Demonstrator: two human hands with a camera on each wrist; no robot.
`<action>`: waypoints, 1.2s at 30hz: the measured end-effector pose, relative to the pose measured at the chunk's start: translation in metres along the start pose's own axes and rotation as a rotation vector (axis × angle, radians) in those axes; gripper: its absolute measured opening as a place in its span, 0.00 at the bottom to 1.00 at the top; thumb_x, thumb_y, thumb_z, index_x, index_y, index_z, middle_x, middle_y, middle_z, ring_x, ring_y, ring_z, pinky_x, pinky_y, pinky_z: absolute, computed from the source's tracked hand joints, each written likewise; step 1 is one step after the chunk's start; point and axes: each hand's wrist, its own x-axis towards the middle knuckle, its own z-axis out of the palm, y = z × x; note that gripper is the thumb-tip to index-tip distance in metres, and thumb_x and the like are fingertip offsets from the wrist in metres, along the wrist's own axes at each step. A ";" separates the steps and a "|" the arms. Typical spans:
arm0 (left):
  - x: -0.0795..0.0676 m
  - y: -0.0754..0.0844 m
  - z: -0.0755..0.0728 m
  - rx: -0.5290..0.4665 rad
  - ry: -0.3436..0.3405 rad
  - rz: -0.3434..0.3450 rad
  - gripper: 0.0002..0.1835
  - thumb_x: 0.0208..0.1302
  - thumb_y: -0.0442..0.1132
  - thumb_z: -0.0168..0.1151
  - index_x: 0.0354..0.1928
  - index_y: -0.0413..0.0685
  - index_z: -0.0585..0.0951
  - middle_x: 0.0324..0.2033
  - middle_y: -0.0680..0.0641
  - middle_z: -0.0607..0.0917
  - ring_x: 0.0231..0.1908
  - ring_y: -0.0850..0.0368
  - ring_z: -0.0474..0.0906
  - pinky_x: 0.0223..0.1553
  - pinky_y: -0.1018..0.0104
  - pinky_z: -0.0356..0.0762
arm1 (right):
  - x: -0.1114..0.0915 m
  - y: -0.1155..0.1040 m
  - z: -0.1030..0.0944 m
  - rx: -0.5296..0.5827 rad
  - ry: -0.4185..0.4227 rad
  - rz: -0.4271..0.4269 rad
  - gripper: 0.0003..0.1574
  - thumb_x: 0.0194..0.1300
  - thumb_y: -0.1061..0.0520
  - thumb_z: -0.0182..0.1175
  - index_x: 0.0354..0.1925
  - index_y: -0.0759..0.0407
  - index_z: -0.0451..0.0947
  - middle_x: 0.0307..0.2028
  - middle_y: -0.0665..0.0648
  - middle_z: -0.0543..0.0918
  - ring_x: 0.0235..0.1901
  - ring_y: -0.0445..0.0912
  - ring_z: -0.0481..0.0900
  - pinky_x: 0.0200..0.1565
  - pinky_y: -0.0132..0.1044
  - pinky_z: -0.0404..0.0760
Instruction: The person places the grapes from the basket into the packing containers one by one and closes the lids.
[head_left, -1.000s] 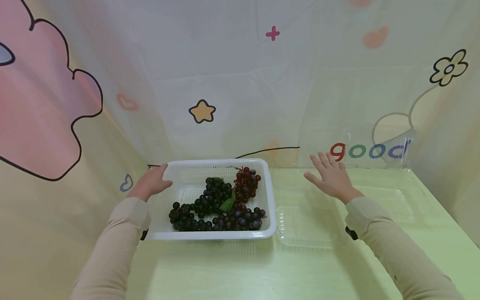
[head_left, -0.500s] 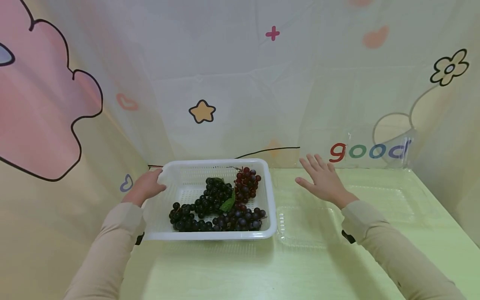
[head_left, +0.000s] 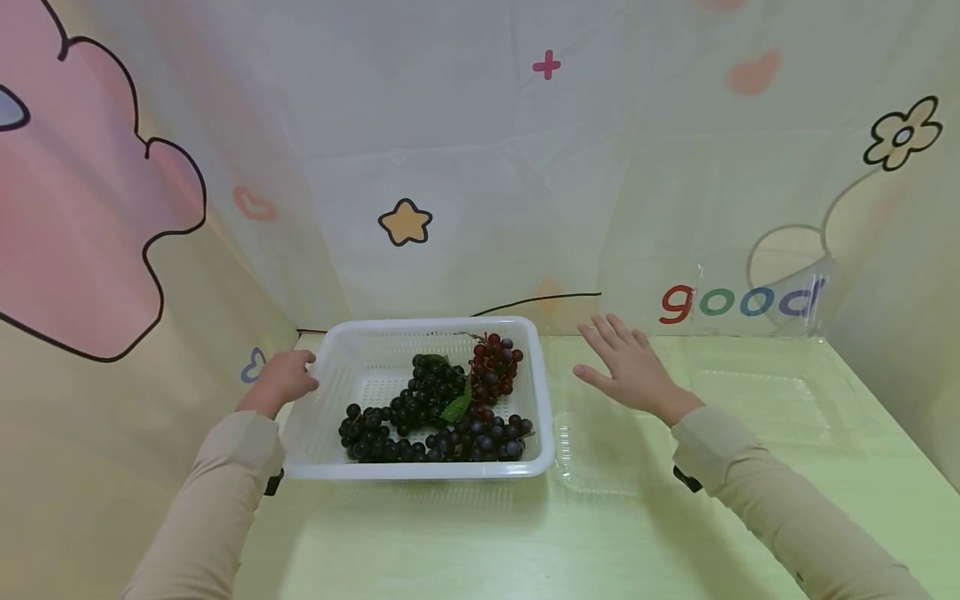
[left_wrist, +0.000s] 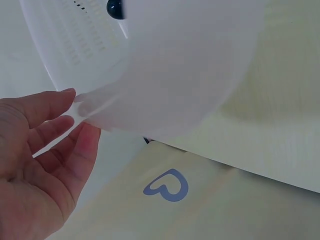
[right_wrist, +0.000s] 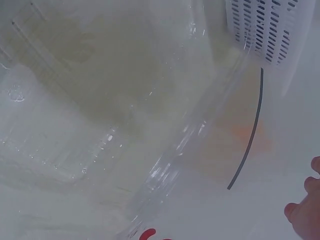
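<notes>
A white perforated plastic basket [head_left: 420, 472] stands on the table in the head view. Inside lie a bunch of red grapes [head_left: 495, 362], dark purple grapes [head_left: 483, 435] and blackish-green grapes [head_left: 431, 387] with a green leaf [head_left: 455, 408]. My left hand [head_left: 279, 382] is at the basket's left rim, thumb and fingertips pinching its edge; the left wrist view shows this hand [left_wrist: 47, 145] close up. With fingers spread, my right hand [head_left: 630, 371] hovers to the right of the basket, over a clear plastic tray [head_left: 600, 482], holding nothing.
The clear tray has moulded compartments and a raised clear lid [head_left: 810, 296] against the back curtain [head_left: 480, 150]. A pale green table [head_left: 450, 550] spans the front. The curtain hangs close behind the basket and along the left side.
My left hand has moved left and down from above the basket's corner to its left rim. The right hand has drifted left towards the basket, fingers still spread. The basket stays put.
</notes>
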 end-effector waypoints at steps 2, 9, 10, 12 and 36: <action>-0.001 -0.001 0.000 0.006 0.001 0.001 0.24 0.50 0.33 0.53 0.49 0.25 0.70 0.44 0.28 0.76 0.43 0.36 0.73 0.42 0.50 0.71 | 0.000 -0.003 0.001 -0.003 -0.005 -0.007 0.44 0.61 0.37 0.46 0.67 0.56 0.48 0.68 0.62 0.48 0.67 0.58 0.39 0.61 0.61 0.41; -0.002 -0.001 0.000 -0.026 -0.037 -0.048 0.24 0.53 0.35 0.55 0.51 0.26 0.69 0.47 0.28 0.74 0.44 0.36 0.72 0.42 0.52 0.72 | 0.002 -0.012 0.007 -0.007 -0.004 -0.052 0.44 0.61 0.36 0.46 0.67 0.55 0.48 0.68 0.62 0.48 0.67 0.57 0.40 0.61 0.60 0.43; -0.002 -0.001 0.000 -0.040 -0.048 -0.061 0.25 0.53 0.35 0.55 0.52 0.26 0.69 0.48 0.28 0.73 0.43 0.37 0.73 0.40 0.53 0.73 | 0.002 -0.014 0.007 -0.002 -0.006 -0.058 0.44 0.61 0.37 0.47 0.67 0.55 0.48 0.68 0.61 0.48 0.67 0.57 0.40 0.61 0.60 0.43; -0.002 0.000 -0.001 -0.070 -0.074 -0.088 0.26 0.54 0.35 0.56 0.53 0.27 0.67 0.50 0.27 0.71 0.40 0.40 0.76 0.37 0.56 0.76 | 0.002 -0.017 0.008 0.001 -0.005 -0.071 0.44 0.61 0.37 0.47 0.67 0.56 0.48 0.68 0.62 0.48 0.67 0.57 0.41 0.61 0.60 0.44; -0.006 0.005 -0.008 -0.163 -0.207 -0.203 0.33 0.57 0.36 0.57 0.62 0.31 0.58 0.55 0.29 0.65 0.25 0.55 0.71 0.27 0.69 0.73 | 0.003 -0.047 0.023 -0.009 -0.032 -0.173 0.44 0.60 0.36 0.48 0.67 0.54 0.50 0.67 0.60 0.52 0.66 0.56 0.47 0.60 0.59 0.50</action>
